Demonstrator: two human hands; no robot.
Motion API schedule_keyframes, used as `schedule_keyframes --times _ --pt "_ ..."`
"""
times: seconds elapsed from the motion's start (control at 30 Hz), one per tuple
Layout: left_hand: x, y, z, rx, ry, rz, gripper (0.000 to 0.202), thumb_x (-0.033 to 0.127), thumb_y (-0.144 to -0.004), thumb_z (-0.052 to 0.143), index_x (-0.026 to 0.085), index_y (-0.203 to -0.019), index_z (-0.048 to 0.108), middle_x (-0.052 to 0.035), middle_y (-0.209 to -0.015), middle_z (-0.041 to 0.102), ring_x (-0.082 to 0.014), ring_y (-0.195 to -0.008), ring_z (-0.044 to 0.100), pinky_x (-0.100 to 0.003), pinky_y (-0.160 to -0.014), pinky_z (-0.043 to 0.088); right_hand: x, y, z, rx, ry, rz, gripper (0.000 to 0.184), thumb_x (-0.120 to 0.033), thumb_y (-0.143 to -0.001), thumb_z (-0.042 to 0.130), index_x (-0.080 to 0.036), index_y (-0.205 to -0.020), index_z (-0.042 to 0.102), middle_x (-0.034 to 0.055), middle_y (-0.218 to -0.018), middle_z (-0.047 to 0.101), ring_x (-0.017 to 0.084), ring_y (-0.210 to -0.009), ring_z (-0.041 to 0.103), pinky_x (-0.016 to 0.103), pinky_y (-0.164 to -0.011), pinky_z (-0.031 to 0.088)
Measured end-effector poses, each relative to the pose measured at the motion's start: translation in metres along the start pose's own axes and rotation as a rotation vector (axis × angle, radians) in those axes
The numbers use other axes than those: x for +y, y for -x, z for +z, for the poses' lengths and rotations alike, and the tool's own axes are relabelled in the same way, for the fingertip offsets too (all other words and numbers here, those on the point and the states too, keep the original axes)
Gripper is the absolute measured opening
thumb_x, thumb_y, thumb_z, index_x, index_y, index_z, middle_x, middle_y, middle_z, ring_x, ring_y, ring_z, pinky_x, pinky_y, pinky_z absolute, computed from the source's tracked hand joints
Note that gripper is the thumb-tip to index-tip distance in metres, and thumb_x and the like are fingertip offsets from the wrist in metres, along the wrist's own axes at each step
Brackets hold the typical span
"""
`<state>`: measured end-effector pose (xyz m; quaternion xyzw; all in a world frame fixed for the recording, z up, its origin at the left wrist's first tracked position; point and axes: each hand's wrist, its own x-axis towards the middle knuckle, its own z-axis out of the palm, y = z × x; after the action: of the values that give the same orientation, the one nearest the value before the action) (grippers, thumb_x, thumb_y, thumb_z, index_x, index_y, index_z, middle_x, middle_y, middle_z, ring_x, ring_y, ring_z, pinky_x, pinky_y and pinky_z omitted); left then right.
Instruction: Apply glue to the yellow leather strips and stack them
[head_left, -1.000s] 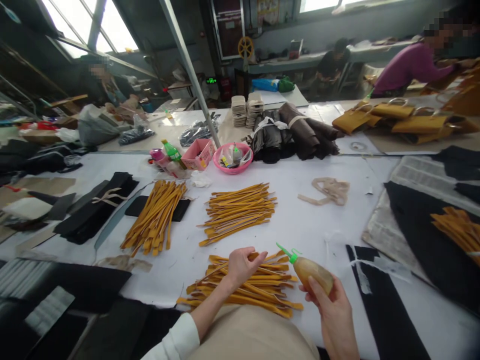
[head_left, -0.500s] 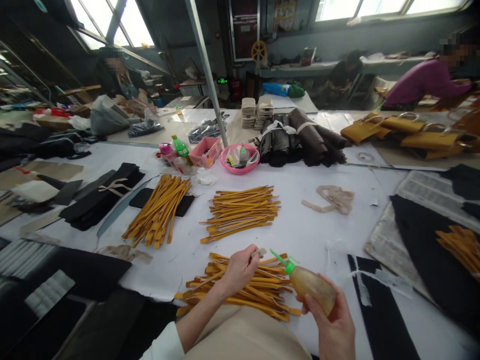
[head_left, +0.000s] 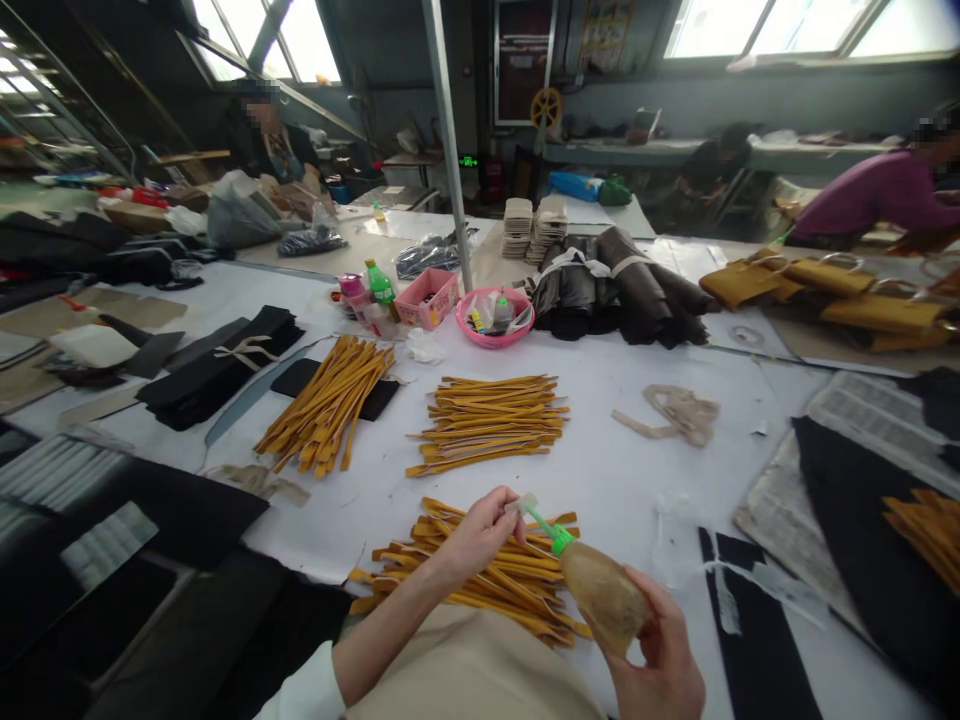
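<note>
My right hand grips a squeeze bottle of amber glue with a green nozzle, tilted up to the left. Its tip meets a small pale piece pinched between the fingers of my left hand. Both hands hover over the nearest pile of mustard-yellow strips at the front edge of the white table. Two more piles of yellow strips lie farther back.
Black fabric pieces lie at left and right. A pink bowl, pink box and bottles stand behind the piles by a metal pole. Dark rolled material, tan bags and beige scraps lie beyond. Other people work at far tables.
My left hand lifted a small pale piece off the pile. My right hand tilted the bottle leftward, bringing its nozzle to that piece. The camera view shifted slightly.
</note>
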<state>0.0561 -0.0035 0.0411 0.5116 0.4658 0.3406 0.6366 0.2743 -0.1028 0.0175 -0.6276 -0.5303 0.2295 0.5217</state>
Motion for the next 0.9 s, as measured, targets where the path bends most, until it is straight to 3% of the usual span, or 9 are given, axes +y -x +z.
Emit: schedule_keyframes --times 0.17,0.37,0.57,0.73,0.9 --pt "0.001 0.004 0.000 -0.004 0.084 -0.035 0.017 0.033 -0.095 0.050 0.017 -0.091 0.051 -0.0006 -0.076 0.063 -0.0090 -0.056 0.037 -0.023 -0.054 0.027 -0.002 -0.004 0.003 -0.053 0.029 -0.086 0.045 -0.027 -0.080 0.074 -0.022 -0.122 0.061 0.0093 -0.114 0.068 0.022 -0.092 0.069 0.028 -0.073 0.059" --pt "0.005 0.007 0.001 0.017 0.139 -0.076 0.016 0.033 -0.093 0.051 0.016 -0.090 0.051 -0.0007 -0.075 0.064 -0.0078 -0.052 0.034 -0.023 -0.049 0.023 -0.001 -0.002 0.006 0.087 -0.012 0.000 0.052 -0.031 -0.078 0.078 -0.022 -0.125 0.059 0.0106 -0.119 0.065 0.024 -0.098 0.067 0.031 -0.078 0.059" --pt "0.004 0.006 0.003 0.019 0.175 -0.087 0.018 0.034 -0.092 0.053 0.016 -0.091 0.050 -0.0001 -0.074 0.063 -0.0068 -0.050 0.032 -0.023 -0.047 0.021 0.003 0.000 0.008 -0.026 -0.039 0.006 0.050 -0.030 -0.078 0.077 -0.022 -0.123 0.060 0.0096 -0.119 0.065 0.022 -0.096 0.068 0.028 -0.077 0.059" --pt "0.006 0.004 0.002 0.045 0.177 -0.091 0.020 0.036 -0.091 0.053 0.017 -0.090 0.049 -0.0009 -0.074 0.063 -0.0068 -0.051 0.033 -0.022 -0.047 0.021 0.004 -0.003 0.012 0.074 -0.076 0.029 0.055 -0.030 -0.076 0.080 -0.024 -0.127 0.057 0.0083 -0.122 0.063 0.020 -0.099 0.067 0.025 -0.081 0.057" --pt "0.005 0.003 0.003 0.071 0.155 -0.081 0.017 0.033 -0.090 0.053 0.016 -0.089 0.050 -0.0007 -0.073 0.063 -0.0070 -0.051 0.034 -0.022 -0.048 0.023 0.004 -0.004 0.017 -0.014 -0.069 0.044 0.053 -0.031 -0.076 0.079 -0.024 -0.124 0.059 0.0080 -0.120 0.065 0.020 -0.095 0.068 0.026 -0.079 0.057"
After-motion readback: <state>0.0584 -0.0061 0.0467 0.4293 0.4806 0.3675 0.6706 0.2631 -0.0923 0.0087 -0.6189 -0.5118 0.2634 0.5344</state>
